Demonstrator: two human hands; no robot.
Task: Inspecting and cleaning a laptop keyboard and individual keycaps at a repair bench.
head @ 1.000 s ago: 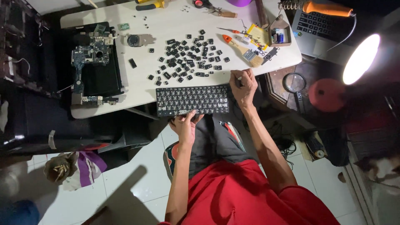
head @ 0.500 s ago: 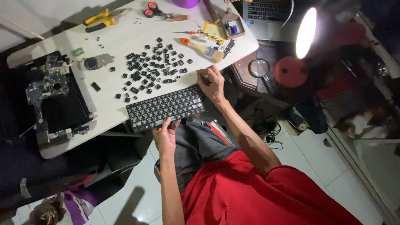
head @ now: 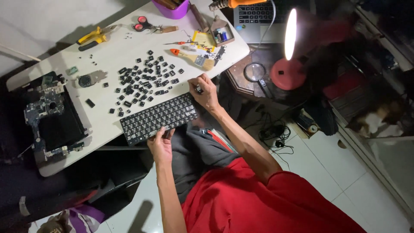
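The right hand (head: 206, 91) hides what its fingertips pinch; the purple cup (head: 171, 7) is cropped.

Glaring desk lamp (head: 290, 34), dim blurred edges

I see bare worktop (head: 103, 125) left of the keyboard (head: 158, 118), between it and the circuit board (head: 47, 116); a hand could pass there. Beyond the keyboard, loose keycaps (head: 144, 77) crowd the middle. The brush (head: 194, 58) and small box (head: 220, 34) block the far right corner. Pliers (head: 92, 38) and scissors (head: 146, 26) line the far edge, with open surface between them and the keycaps.
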